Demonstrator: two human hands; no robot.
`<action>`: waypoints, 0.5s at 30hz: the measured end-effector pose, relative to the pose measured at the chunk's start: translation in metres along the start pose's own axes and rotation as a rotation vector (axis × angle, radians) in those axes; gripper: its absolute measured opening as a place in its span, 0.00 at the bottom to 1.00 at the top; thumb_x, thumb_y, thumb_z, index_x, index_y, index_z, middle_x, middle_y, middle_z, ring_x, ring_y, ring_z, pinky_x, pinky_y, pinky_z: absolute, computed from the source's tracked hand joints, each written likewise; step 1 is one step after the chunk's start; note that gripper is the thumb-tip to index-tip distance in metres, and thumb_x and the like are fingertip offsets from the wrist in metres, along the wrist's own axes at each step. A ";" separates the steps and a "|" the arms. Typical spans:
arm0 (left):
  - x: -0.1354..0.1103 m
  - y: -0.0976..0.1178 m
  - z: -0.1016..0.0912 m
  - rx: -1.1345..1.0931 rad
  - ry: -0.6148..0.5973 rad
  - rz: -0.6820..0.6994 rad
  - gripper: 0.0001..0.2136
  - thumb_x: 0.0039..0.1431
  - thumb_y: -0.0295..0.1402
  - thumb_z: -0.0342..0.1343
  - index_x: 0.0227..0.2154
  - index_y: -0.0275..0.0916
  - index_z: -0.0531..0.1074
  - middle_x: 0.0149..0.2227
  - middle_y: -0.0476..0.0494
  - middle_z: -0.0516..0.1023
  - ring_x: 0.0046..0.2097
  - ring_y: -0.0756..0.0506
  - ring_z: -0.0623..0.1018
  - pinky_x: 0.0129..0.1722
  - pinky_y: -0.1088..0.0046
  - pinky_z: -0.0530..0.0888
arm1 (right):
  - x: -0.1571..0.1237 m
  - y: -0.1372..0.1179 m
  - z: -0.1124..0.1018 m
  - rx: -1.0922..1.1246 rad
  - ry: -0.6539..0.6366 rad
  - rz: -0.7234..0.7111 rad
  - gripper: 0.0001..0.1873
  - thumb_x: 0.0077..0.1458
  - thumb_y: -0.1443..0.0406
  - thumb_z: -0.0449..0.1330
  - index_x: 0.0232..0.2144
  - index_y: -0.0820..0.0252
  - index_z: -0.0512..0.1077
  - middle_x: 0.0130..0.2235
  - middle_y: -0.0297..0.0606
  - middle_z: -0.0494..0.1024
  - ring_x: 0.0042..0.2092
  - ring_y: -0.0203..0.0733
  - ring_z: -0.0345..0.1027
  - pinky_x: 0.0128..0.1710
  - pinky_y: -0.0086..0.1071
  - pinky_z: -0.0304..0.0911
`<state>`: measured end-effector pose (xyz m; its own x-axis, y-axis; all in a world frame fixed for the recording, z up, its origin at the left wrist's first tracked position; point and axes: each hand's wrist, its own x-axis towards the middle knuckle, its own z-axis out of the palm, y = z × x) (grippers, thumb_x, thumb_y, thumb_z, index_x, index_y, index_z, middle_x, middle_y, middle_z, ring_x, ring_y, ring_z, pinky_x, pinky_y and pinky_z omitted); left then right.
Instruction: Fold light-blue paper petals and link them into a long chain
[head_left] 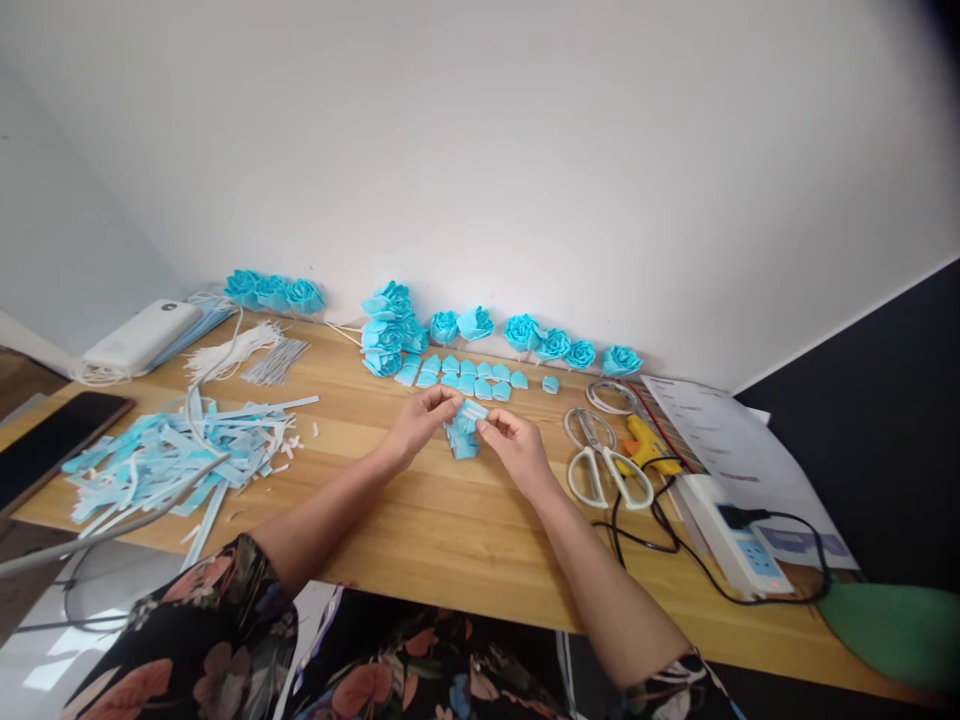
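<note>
Between my hands is a small light blue piece of mask-like material, pinched at its left edge by my left hand and at its right edge by my right hand. Thumb and forefinger of each hand are closed on it. Just below, more light blue material shows; I cannot tell whether it is part of the same piece or a pile under it. Rows of cut blue petal pieces lie just beyond my fingers. Behind them, several finished blue flowers stand along the wall.
Scissors, a yellow glue gun and a wire coil lie right, beside a power strip with black cable. At left are a heap of blue strips, white cords, a phone and a white power bank.
</note>
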<state>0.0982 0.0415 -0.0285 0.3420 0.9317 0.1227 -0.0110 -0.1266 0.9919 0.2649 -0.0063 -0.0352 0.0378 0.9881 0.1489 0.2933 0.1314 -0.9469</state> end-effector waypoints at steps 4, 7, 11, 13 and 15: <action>-0.004 0.004 0.001 0.376 0.167 0.332 0.09 0.56 0.36 0.55 0.25 0.38 0.69 0.28 0.47 0.72 0.33 0.48 0.70 0.38 0.70 0.67 | -0.001 -0.003 0.000 -0.111 0.070 -0.027 0.13 0.50 0.58 0.58 0.20 0.59 0.66 0.21 0.31 0.66 0.24 0.34 0.58 0.25 0.27 0.55; -0.006 0.003 0.003 0.574 0.110 0.486 0.06 0.57 0.33 0.54 0.27 0.39 0.71 0.30 0.45 0.74 0.36 0.46 0.72 0.42 0.67 0.67 | -0.002 -0.006 0.001 -0.135 0.086 -0.042 0.13 0.50 0.58 0.58 0.21 0.60 0.68 0.21 0.31 0.66 0.24 0.34 0.58 0.26 0.27 0.55; -0.006 -0.003 0.004 0.693 0.079 0.510 0.05 0.58 0.32 0.54 0.29 0.39 0.73 0.32 0.44 0.75 0.38 0.45 0.73 0.44 0.66 0.66 | -0.002 -0.008 0.001 -0.130 0.101 -0.054 0.12 0.50 0.58 0.58 0.21 0.60 0.70 0.21 0.31 0.68 0.25 0.35 0.61 0.27 0.28 0.57; -0.005 -0.004 0.003 0.719 0.079 0.512 0.06 0.58 0.32 0.54 0.30 0.39 0.74 0.32 0.44 0.75 0.38 0.45 0.72 0.43 0.66 0.66 | -0.002 -0.008 0.001 -0.135 0.106 -0.064 0.12 0.50 0.58 0.58 0.21 0.60 0.71 0.21 0.32 0.69 0.25 0.35 0.62 0.28 0.28 0.58; -0.005 -0.004 0.003 0.736 0.076 0.514 0.06 0.58 0.33 0.54 0.31 0.40 0.75 0.32 0.44 0.75 0.38 0.45 0.72 0.43 0.66 0.66 | -0.002 -0.007 0.001 -0.147 0.110 -0.082 0.12 0.50 0.59 0.58 0.21 0.60 0.71 0.21 0.32 0.70 0.25 0.36 0.63 0.28 0.28 0.59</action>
<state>0.0992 0.0360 -0.0331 0.3977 0.7166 0.5730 0.4676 -0.6956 0.5454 0.2615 -0.0094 -0.0291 0.1098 0.9590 0.2613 0.4359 0.1898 -0.8797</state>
